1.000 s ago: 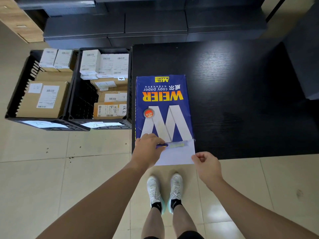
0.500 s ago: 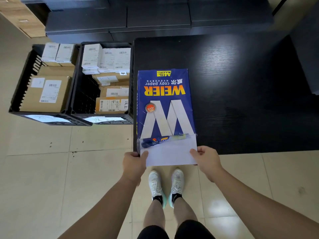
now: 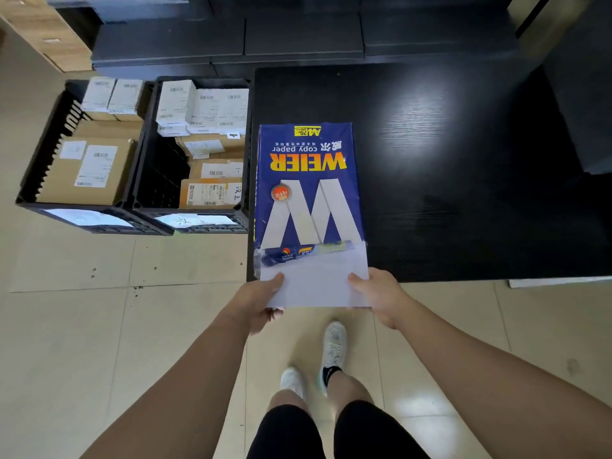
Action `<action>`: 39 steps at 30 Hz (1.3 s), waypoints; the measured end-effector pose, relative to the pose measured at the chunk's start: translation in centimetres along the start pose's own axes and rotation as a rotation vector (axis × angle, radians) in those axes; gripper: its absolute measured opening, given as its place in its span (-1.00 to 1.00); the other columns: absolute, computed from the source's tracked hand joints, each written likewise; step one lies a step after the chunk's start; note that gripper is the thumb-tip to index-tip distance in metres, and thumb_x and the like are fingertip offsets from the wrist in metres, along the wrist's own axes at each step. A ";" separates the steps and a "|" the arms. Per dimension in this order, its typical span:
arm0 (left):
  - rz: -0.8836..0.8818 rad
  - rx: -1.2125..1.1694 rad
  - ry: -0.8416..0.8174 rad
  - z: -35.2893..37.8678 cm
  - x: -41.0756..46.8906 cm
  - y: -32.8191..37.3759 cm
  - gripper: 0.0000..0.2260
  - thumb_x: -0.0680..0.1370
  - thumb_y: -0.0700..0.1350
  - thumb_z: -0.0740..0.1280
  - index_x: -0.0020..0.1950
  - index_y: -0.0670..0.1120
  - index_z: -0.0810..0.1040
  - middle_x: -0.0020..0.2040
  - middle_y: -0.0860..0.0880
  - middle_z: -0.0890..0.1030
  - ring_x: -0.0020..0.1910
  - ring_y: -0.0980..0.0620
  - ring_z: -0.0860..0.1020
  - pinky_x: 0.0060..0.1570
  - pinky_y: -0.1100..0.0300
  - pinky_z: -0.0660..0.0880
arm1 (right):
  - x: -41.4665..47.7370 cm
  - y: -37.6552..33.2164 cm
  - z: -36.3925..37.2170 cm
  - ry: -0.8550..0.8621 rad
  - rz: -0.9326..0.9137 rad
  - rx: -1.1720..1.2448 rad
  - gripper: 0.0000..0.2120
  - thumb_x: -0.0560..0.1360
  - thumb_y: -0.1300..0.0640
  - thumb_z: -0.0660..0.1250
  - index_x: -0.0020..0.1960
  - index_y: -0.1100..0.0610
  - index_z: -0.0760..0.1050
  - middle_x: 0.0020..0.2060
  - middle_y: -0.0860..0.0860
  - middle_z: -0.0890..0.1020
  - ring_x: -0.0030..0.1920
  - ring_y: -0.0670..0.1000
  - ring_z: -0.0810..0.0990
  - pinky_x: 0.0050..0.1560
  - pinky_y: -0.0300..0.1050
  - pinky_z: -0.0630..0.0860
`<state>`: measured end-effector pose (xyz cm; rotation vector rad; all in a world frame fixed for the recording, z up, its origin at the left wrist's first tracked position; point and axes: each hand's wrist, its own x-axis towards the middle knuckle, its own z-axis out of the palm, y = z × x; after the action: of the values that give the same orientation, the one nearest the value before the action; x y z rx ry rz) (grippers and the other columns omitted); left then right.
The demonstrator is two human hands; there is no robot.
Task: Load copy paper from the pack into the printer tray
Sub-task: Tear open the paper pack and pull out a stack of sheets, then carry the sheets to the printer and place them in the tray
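A blue WEIER copy paper pack (image 3: 308, 187) lies on the near left corner of the black table (image 3: 447, 160), its torn-open end facing me. A white stack of paper (image 3: 314, 279) sticks out of that open end, past the table edge. My left hand (image 3: 258, 299) grips the stack's left side, thumb on top. My right hand (image 3: 377, 296) grips its right side the same way. No printer or tray is in view.
Two black crates (image 3: 132, 207) full of cardboard boxes stand on the tiled floor left of the table. Dark cabinets (image 3: 298, 41) run along the back. A dark unit (image 3: 583, 120) stands at the right. My feet are just below the table edge.
My left hand left the pack's torn flap and took the paper's left edge. Both hands have drawn the white stack further out of the pack toward me.
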<state>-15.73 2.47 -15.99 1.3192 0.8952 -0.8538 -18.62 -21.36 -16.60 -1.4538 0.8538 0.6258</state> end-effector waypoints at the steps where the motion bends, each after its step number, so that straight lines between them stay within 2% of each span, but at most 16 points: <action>1: 0.018 0.010 -0.021 0.0 -0.3 -0.1 -0.83 0.58 -0.09 0.39 0.06 -0.19 0.56 -0.16 -0.15 0.60 -0.43 -0.05 0.48 -0.58 0.26 0.41 | -0.3 0.1 0.2 0.021 -0.019 -0.010 -0.93 0.56 0.20 0.31 -0.05 0.16 0.57 -0.03 0.16 0.68 -0.14 0.15 0.65 -0.19 0.05 0.61; 4: 0.088 0.080 -0.062 -0.2 -1.2 -1.0 -0.87 0.60 -0.14 0.35 0.09 -0.16 0.56 -0.09 -0.13 0.63 -0.35 -0.05 0.52 -0.50 0.23 0.45 | -1.5 1.1 0.3 0.064 -0.052 -0.047 -0.93 0.54 0.20 0.32 -0.06 0.13 0.57 -0.03 0.16 0.69 -0.13 0.15 0.66 -0.15 0.10 0.63; 7: 0.120 0.097 -0.072 -0.8 -2.0 -2.7 -0.81 0.58 -0.17 0.36 0.16 -0.22 0.55 -0.02 -0.18 0.63 -0.28 -0.10 0.55 -0.52 0.23 0.47 | -2.8 2.8 0.5 0.095 -0.069 -0.081 -0.93 0.50 0.17 0.34 -0.11 0.06 0.60 -0.01 0.13 0.71 -0.03 0.18 0.69 -0.03 0.13 0.64; 10: 0.157 0.093 -0.102 -1.5 -3.6 -4.6 -0.75 0.55 -0.21 0.38 0.19 -0.26 0.53 -0.03 -0.21 0.65 -0.30 -0.15 0.55 -0.50 0.20 0.43 | -4.9 4.3 0.9 0.111 -0.090 -0.065 -0.90 0.52 0.20 0.33 -0.01 0.10 0.62 -0.03 0.11 0.70 -0.14 0.09 0.67 -0.05 0.08 0.63; 12: 0.190 0.090 -0.133 -2.0 -5.1 -6.1 -0.68 0.47 -0.23 0.41 0.20 -0.26 0.52 -0.02 -0.18 0.66 -0.25 -0.16 0.57 -0.46 0.15 0.50 | -6.7 5.6 1.4 0.122 -0.092 -0.060 -0.88 0.53 0.22 0.32 0.03 0.14 0.61 -0.07 0.08 0.68 -0.19 0.04 0.65 -0.07 0.07 0.64; 15: 0.220 0.113 -0.160 -2.8 -7.5 -7.9 -0.79 0.55 -0.28 0.35 0.19 -0.23 0.52 0.06 -0.17 0.65 -0.15 -0.18 0.59 -0.37 0.10 0.58 | -9.6 7.7 1.8 0.163 -0.094 -0.062 -0.91 0.50 0.20 0.34 -0.16 0.06 0.58 -0.13 0.06 0.70 -0.12 0.12 0.69 0.04 0.21 0.65; 18: 0.223 0.170 -0.171 -3.7 -9.7 -9.6 -0.70 0.46 -0.19 0.39 0.17 -0.23 0.53 0.04 -0.22 0.66 -0.25 -0.21 0.59 -0.31 0.06 0.48 | -12.6 9.6 2.3 0.187 -0.087 -0.055 -0.89 0.49 0.16 0.34 -0.20 0.03 0.56 -0.12 0.04 0.69 -0.08 0.15 0.69 0.05 0.24 0.64; 20: 0.218 0.199 -0.162 -4.2 -11.3 -10.7 -0.68 0.42 -0.16 0.37 0.15 -0.23 0.54 -0.01 -0.25 0.67 -0.32 -0.19 0.57 -0.34 0.07 0.40 | -14.5 10.7 2.6 0.203 -0.090 -0.045 -0.95 0.48 0.15 0.34 -0.11 0.05 0.58 -0.09 0.06 0.70 -0.06 0.16 0.69 0.04 0.26 0.64; 22: 0.223 0.230 -0.153 -4.5 -12.7 -11.6 -0.72 0.45 -0.16 0.36 0.13 -0.21 0.56 -0.06 -0.26 0.68 -0.36 -0.18 0.55 -0.37 0.10 0.36 | -16.5 11.7 2.7 0.223 -0.104 -0.031 -0.92 0.49 0.18 0.34 -0.06 0.06 0.60 -0.10 0.08 0.71 -0.09 0.17 0.70 0.00 0.26 0.65; 25: 0.245 0.289 -0.162 -4.2 -14.7 -12.3 -0.74 0.46 -0.15 0.32 0.11 -0.21 0.56 -0.16 -0.29 0.67 -0.43 -0.13 0.51 -0.48 0.19 0.31 | -19.3 12.5 2.3 0.261 -0.123 -0.008 -0.90 0.49 0.20 0.33 -0.14 0.06 0.60 -0.13 0.11 0.72 -0.15 0.17 0.71 -0.11 0.22 0.68; 28: 0.299 0.290 -0.189 -2.1 -16.5 -12.0 -0.72 0.43 -0.15 0.35 0.10 -0.23 0.58 -0.22 -0.20 0.70 -0.38 -0.14 0.54 -0.41 0.12 0.39 | -21.5 12.6 0.7 0.306 -0.153 0.074 -0.89 0.51 0.20 0.32 -0.07 0.08 0.62 -0.15 0.04 0.71 -0.17 0.12 0.70 -0.12 0.18 0.68; 30: 0.325 0.292 -0.218 0.1 -17.4 -11.3 -0.83 0.53 -0.22 0.35 0.11 -0.17 0.59 -0.12 -0.12 0.71 -0.21 -0.19 0.61 -0.27 0.00 0.55 | -22.9 12.3 -0.9 0.338 -0.178 0.130 -0.91 0.54 0.20 0.31 -0.02 0.10 0.59 -0.14 0.03 0.68 -0.16 0.10 0.68 -0.10 0.14 0.67; 32: 0.347 0.322 -0.267 2.8 -18.2 -10.5 -0.82 0.60 -0.26 0.28 0.17 -0.12 0.59 0.00 -0.09 0.70 -0.07 -0.16 0.64 -0.16 -0.02 0.61 | -24.1 12.0 -3.1 0.378 -0.189 0.178 -0.92 0.55 0.16 0.30 -0.02 0.09 0.57 -0.09 0.03 0.68 -0.10 0.10 0.67 -0.02 0.16 0.66; 34: 0.381 0.377 -0.338 5.8 -19.2 -9.7 -0.78 0.62 -0.25 0.27 0.23 -0.10 0.58 0.08 -0.09 0.69 -0.03 -0.13 0.65 -0.19 0.05 0.61 | -25.4 12.0 -5.6 0.430 -0.195 0.223 -0.92 0.56 0.13 0.29 0.00 0.07 0.56 -0.07 0.02 0.68 -0.06 0.09 0.67 0.03 0.16 0.65; 36: 0.423 0.443 -0.402 9.3 -20.4 -9.1 -0.77 0.63 -0.23 0.26 0.25 -0.09 0.57 0.09 -0.06 0.69 -0.04 -0.08 0.65 -0.26 0.12 0.59 | -26.8 12.2 -8.4 0.489 -0.225 0.268 -0.91 0.56 0.12 0.29 -0.03 0.05 0.57 -0.07 -0.02 0.68 -0.07 0.06 0.67 -0.03 0.09 0.65; 39: 0.492 0.533 -0.486 14.8 -22.3 -9.1 -0.78 0.64 -0.21 0.26 0.24 -0.03 0.57 0.13 -0.02 0.69 0.08 -0.05 0.65 -0.05 0.04 0.59 | -29.1 13.1 -12.9 0.565 -0.256 0.360 -0.88 0.55 0.09 0.30 -0.05 0.07 0.61 -0.10 -0.02 0.72 -0.10 0.03 0.70 -0.16 -0.08 0.61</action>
<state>-32.58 -12.64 0.99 1.5919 -0.0593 -0.9872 -47.49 -29.70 0.21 -1.3880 1.1209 -0.1449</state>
